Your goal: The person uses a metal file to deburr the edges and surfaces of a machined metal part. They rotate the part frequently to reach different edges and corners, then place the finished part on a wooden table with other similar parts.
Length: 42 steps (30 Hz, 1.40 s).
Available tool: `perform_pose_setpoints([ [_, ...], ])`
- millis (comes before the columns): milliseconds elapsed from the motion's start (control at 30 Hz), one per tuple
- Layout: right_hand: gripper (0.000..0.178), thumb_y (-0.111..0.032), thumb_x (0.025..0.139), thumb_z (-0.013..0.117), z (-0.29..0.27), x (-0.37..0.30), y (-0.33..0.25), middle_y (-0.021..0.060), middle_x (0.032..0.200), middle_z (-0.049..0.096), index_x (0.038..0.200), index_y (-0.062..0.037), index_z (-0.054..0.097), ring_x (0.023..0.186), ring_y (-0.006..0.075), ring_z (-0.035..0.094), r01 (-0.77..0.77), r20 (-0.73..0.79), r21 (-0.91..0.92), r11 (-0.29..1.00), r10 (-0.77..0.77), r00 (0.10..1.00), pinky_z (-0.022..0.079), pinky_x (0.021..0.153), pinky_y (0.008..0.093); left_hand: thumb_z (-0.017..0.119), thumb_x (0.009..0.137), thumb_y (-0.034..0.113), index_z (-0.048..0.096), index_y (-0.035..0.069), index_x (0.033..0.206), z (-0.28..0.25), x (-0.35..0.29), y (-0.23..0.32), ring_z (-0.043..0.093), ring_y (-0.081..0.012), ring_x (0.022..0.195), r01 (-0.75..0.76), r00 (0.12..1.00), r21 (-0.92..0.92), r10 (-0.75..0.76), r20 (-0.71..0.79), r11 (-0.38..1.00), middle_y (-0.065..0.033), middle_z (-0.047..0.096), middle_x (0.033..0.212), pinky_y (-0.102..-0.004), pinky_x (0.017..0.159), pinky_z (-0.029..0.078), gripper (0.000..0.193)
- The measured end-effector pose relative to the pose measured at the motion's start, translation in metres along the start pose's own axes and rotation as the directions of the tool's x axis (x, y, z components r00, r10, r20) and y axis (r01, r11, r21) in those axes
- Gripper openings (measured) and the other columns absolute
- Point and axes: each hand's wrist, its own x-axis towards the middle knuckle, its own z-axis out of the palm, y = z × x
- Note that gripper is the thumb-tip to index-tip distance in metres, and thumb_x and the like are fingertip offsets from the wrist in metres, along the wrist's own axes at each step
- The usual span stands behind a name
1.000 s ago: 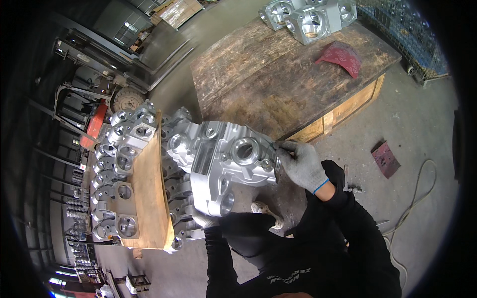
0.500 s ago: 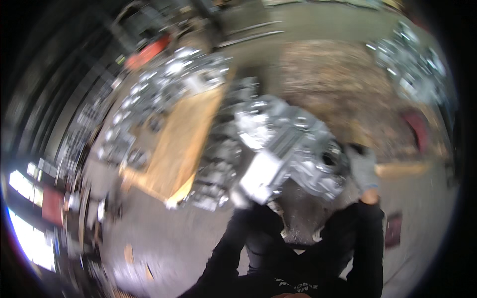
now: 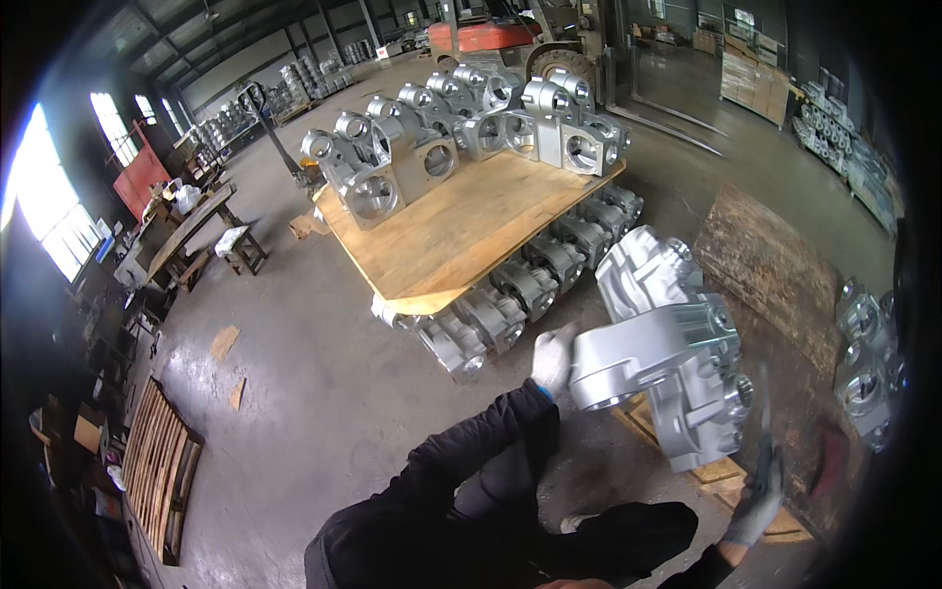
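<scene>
A silver metal casting [image 3: 643,348], a housing with a round boss at its left end, lies across other castings at the right of centre. My left hand [image 3: 554,360], in a pale glove, grips the rim of that left end. Lower right, my gloved right hand [image 3: 759,503] is closed around a long thin grey tool [image 3: 765,422], whose exact kind I cannot make out. The tool points up, beside the right end of the castings. Another casting [image 3: 643,270] lies behind the gripped one, and one more [image 3: 695,422] is under it.
A plywood sheet [image 3: 461,236] tops a stack of castings, with several more standing along its far side. At the right is a worn brown board [image 3: 770,275] with castings [image 3: 863,353] beside it. A forklift [image 3: 530,44] stands behind, a wooden pallet [image 3: 162,471] lower left.
The view has swung to the right and up, and is sharper. My left hand remains at the casting's left end. My right hand has moved off the casting's right side, toward the lower right.
</scene>
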Motion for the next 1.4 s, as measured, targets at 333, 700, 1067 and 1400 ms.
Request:
perform_pose_setpoints([
  [333, 0.055, -0.011, 0.106, 0.057, -0.019, 0.012, 0.074, 0.0146, 0.153, 0.053, 0.157, 0.0032, 0.040, 0.139, 0.0249, 0.052, 0.017, -0.105, 0.515, 0.857, 0.044, 0.994, 0.040, 0.119, 0.0345, 0.052, 0.100, 0.041, 0.068, -0.004, 0.085, 0.181, 0.053, 0.134, 0.071, -0.0462, 0.081, -0.893, 0.397, 0.445, 0.590, 0.703, 0.070, -0.0284, 0.073, 0.092, -0.0552, 0.076, 0.055, 0.050],
  [700, 0.034, -0.019, 0.100, 0.072, 0.059, 0.009, 0.033, 0.0009, 0.093, 0.065, 0.130, -0.0050, 0.063, 0.063, 0.0057, 0.051, 0.100, -0.210, 0.184, 0.978, -0.060, 0.976, 0.034, 0.049, 0.0224, 0.050, 0.099, 0.018, 0.067, -0.006, 0.102, 0.308, 0.143, 0.117, 0.073, -0.0396, 0.090, -0.897, 0.257, 0.379, 0.429, 0.866, -0.228, -0.0261, 0.074, 0.093, -0.0495, 0.086, 0.056, 0.030],
  [1067, 0.033, -0.018, 0.101, 0.073, 0.081, 0.030, 0.045, -0.0043, 0.092, 0.063, 0.128, -0.0040, 0.063, 0.062, 0.0026, 0.045, 0.186, -0.181, 0.020, 0.982, -0.179, 0.967, 0.036, 0.050, 0.0232, 0.056, 0.109, 0.027, 0.060, 0.001, 0.139, 0.272, 0.133, 0.153, 0.063, -0.0191, 0.117, -0.252, 0.356, 0.056, 0.039, 0.934, 0.966, -0.0100, 0.068, 0.127, -0.0312, 0.100, 0.052, 0.040],
  [1400, 0.044, -0.025, 0.106, 0.065, 0.076, 0.010, -0.013, 0.0059, 0.106, 0.072, 0.143, -0.0058, 0.051, 0.081, 0.0143, 0.068, 0.434, -0.284, -0.100, 0.895, -0.444, 0.850, 0.052, 0.065, 0.0282, 0.055, 0.107, 0.014, 0.066, 0.003, 0.135, 0.272, 0.143, 0.144, 0.069, -0.0194, 0.109, -0.146, 0.355, 0.026, 0.028, 0.934, 0.989, -0.0094, 0.072, 0.120, -0.0320, 0.098, 0.056, 0.032],
])
